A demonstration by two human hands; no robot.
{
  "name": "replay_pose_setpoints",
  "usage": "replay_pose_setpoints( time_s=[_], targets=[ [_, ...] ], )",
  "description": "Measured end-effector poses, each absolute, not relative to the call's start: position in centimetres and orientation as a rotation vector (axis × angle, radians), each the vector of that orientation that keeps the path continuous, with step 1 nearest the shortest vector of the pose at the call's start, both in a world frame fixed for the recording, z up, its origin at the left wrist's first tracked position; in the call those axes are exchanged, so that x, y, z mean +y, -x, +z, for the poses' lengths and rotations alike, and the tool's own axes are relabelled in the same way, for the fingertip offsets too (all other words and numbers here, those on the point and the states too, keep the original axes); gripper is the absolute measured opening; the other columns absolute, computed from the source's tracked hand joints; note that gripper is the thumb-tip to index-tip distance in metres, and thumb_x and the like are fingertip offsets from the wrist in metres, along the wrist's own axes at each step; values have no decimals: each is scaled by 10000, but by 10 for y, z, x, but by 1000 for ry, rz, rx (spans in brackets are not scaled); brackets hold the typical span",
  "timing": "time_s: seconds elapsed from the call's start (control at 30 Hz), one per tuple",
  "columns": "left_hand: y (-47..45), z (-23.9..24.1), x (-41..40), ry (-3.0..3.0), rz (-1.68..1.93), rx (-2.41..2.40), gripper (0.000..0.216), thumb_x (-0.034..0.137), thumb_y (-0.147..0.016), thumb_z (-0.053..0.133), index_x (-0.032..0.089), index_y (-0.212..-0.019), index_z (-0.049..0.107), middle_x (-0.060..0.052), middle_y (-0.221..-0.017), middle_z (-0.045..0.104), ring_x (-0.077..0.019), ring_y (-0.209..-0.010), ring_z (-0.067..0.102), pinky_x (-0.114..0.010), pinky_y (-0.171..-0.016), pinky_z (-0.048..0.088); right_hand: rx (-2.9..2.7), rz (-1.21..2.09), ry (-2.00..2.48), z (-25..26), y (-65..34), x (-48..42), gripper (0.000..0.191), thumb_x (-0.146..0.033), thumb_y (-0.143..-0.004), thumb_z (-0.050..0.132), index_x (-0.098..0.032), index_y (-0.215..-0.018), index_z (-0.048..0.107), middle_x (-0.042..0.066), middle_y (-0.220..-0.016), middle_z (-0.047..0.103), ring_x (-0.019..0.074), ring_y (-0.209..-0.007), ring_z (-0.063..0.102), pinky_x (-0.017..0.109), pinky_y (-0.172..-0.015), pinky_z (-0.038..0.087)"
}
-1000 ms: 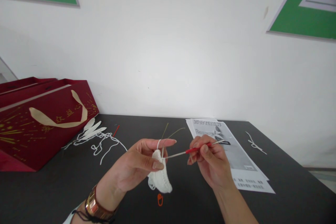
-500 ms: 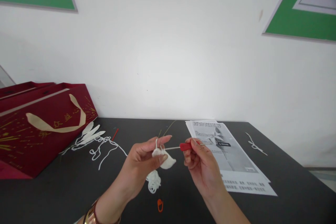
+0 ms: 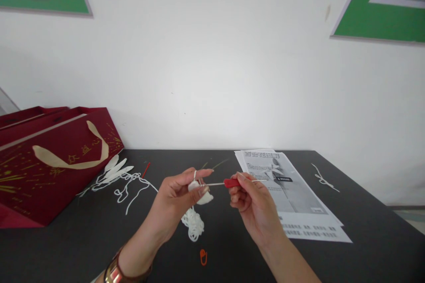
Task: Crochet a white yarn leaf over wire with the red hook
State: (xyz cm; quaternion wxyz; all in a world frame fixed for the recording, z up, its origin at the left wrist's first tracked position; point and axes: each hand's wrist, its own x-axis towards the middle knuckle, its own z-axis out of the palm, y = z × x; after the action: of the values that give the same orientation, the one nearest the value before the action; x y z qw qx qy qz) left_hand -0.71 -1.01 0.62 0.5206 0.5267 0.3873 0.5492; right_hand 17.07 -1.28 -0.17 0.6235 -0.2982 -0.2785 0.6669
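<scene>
My left hand [image 3: 177, 196] pinches a small white crocheted piece [image 3: 203, 195] between thumb and fingers, with white yarn looped over its forefinger. A tangle of the same yarn [image 3: 193, 224] hangs below it onto the black table [image 3: 66, 247]. My right hand [image 3: 254, 205] is closed on a crochet hook with a red grip [image 3: 231, 183]. The hook's metal tip points left into the white piece. Both hands hover just above the table, close together.
A dark red gift bag [image 3: 49, 163] lies at the left, with white petal shapes and loose yarn [image 3: 122, 177] beside it. Printed sheets [image 3: 292, 199] lie right of my hands. An orange stitch marker [image 3: 203, 256] rests below them. A yarn scrap [image 3: 323, 180] lies far right.
The white piece has turned and bunched up in my left hand, letting a yarn tangle drop below. My right hand has shifted left, bringing the hook closer to level.
</scene>
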Motion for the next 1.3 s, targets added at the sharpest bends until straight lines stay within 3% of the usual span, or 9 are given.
replay_pose_setpoints(
  time_s=[0.2, 0.53, 1.03, 1.3],
  targets=[
    [1, 4, -12, -1090, 1339, 796, 395, 165, -685, 759, 290, -1056, 710, 22, -752, 654, -94, -704, 542, -206, -668, 461, -523, 1589, 601, -4, -171, -10, 168, -213, -673, 784, -106, -764, 692, 37, -585, 704, 85, -449, 631, 125, -443, 540],
    [-5, -2, -14, -1264, 1642, 738, 424, 87, -707, 719, 319, -1061, 701, 13, -799, 650, -115, -760, 563, -233, -690, 484, -341, 1662, 614, -10, -164, -9, 131, -160, -680, 768, -96, -775, 704, 54, -599, 714, 91, -455, 628, 146, -449, 559],
    [-8, -3, -11, -1086, 1556, 721, 415, 127, -703, 736, 305, -1076, 695, 15, -825, 647, -96, -751, 573, -204, -687, 480, -464, 1608, 587, -6, -166, -12, 140, -208, -742, 731, -95, -812, 689, 53, -615, 707, 94, -475, 633, 171, -481, 572],
    [-4, 2, -11, -950, 1425, 594, 405, 137, -666, 753, 287, -1041, 716, 4, -754, 646, -123, -703, 597, -254, -667, 466, -624, 1539, 550, -5, -170, -13, 154, -265, -775, 703, -118, -814, 677, 22, -601, 674, 90, -465, 595, 192, -468, 562]
  ],
)
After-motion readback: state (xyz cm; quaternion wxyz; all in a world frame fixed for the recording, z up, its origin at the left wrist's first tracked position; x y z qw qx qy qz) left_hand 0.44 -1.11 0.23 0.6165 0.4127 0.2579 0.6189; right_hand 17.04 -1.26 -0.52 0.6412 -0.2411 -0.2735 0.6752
